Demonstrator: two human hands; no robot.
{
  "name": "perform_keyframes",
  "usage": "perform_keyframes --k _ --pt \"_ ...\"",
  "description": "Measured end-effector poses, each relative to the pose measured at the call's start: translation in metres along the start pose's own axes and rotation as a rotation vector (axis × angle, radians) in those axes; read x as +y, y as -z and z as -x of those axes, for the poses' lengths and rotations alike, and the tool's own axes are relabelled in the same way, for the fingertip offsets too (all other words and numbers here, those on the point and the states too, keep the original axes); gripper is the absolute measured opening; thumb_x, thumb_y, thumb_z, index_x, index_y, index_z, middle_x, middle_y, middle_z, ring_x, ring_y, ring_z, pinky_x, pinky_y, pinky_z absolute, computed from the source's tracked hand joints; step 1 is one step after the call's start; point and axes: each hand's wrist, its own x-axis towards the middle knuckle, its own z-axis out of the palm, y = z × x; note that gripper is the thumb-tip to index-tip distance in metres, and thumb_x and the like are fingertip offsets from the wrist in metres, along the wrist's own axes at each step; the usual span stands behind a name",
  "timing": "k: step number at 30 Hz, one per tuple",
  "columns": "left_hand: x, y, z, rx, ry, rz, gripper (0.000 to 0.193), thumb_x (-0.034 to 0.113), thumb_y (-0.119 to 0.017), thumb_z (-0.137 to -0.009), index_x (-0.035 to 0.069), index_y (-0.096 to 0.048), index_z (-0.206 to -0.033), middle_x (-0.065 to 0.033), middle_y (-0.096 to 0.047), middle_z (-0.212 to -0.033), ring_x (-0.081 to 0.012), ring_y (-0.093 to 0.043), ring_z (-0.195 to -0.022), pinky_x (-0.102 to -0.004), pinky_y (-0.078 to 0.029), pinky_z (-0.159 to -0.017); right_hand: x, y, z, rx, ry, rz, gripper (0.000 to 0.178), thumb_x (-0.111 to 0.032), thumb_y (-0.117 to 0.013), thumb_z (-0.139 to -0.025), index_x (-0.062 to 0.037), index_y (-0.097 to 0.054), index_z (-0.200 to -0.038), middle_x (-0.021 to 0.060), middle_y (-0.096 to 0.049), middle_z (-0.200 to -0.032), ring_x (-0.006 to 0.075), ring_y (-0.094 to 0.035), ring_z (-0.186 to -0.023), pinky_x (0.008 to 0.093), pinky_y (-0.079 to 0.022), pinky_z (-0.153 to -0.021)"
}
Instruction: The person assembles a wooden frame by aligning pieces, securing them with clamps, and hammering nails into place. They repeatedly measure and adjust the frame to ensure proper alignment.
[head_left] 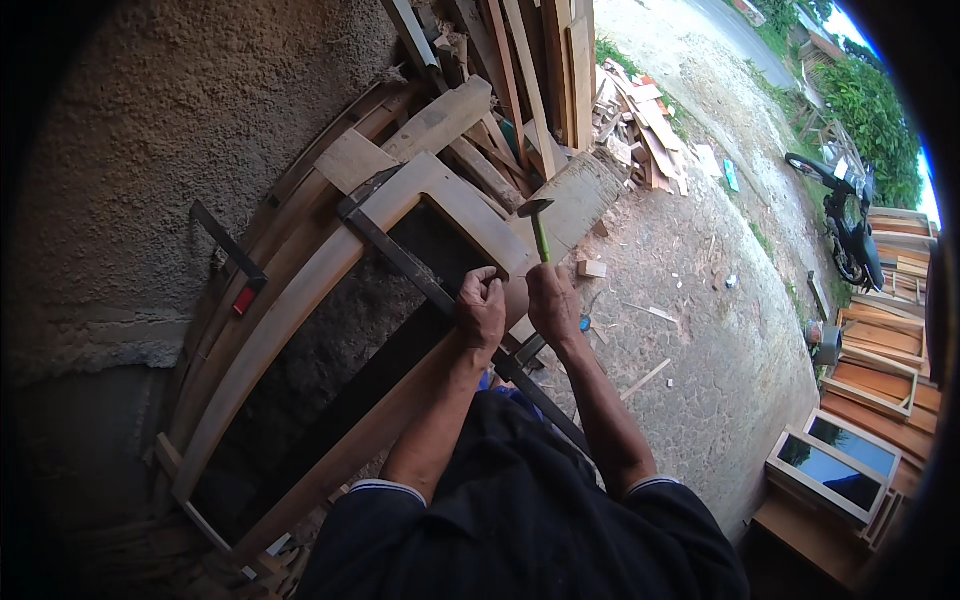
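Note:
My right hand is wrapped round the green handle of a hammer, its dark metal head pointing up and away from me. Beside it, my left hand has thumb and fingers pinched together at the near right corner of a large wooden frame. Whatever those fingertips hold is too small to make out. The frame leans lengthwise in front of me, with dark openings inside its pale rails. A dark metal bar clamp crosses it diagonally, passing under my left hand and on past my right forearm.
Rough wall rises at left, with another bar clamp by it. Planks lean at the back beside a heap of wood scraps. Offcuts lie on the stone floor. At right are a motorcycle and glazed window frames.

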Motion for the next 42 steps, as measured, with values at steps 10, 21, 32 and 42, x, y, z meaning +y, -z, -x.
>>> perform_keyframes --k 10,21,32,42 --pt "0.012 -0.009 -0.007 -0.189 -0.075 -0.607 0.025 0.032 -0.056 -0.1 0.014 -0.065 -0.113 -0.0175 -0.074 -0.101 -0.0407 -0.071 -0.093 -0.0508 -0.056 -0.077 -0.002 0.009 -0.029 -0.178 0.15 0.252 0.014 -0.012 -0.057 -0.091 -0.0058 -0.053 -0.103 0.0231 -0.058 -0.098 0.046 -0.066 -0.078 0.0545 -0.054 -0.064" --pt "0.014 -0.017 -0.013 -0.156 -0.068 -0.667 0.026 0.042 -0.059 -0.097 0.018 -0.069 -0.102 -0.0163 -0.073 -0.087 -0.0424 -0.071 -0.085 -0.0528 -0.055 -0.068 -0.004 0.007 -0.038 -0.3 0.11 0.164 0.018 -0.019 -0.059 -0.094 -0.0069 -0.054 -0.105 0.023 -0.058 -0.099 0.0472 -0.067 -0.079 0.0565 -0.054 -0.067" --pt "0.011 -0.019 -0.013 -0.093 -0.119 -0.609 0.024 0.031 -0.057 -0.097 0.016 -0.075 -0.103 -0.0158 -0.073 -0.099 -0.0408 -0.07 -0.092 -0.0495 -0.056 -0.078 0.008 0.054 0.023 -0.16 0.092 -0.102 0.064 -0.003 -0.052 -0.099 -0.0148 -0.032 -0.158 0.0274 -0.066 -0.103 0.0446 -0.066 -0.092 0.0503 -0.052 -0.079" --pt "0.005 -0.019 -0.013 -0.089 -0.102 -0.595 0.026 0.032 -0.057 -0.097 0.015 -0.076 -0.104 -0.0148 -0.074 -0.101 -0.039 -0.071 -0.092 -0.0467 -0.057 -0.079 0.012 0.073 0.046 -0.343 0.063 0.094 0.078 -0.001 -0.049 -0.092 -0.0238 -0.024 -0.162 0.0239 -0.057 -0.085 0.0413 -0.061 -0.071 0.0523 -0.047 -0.065"
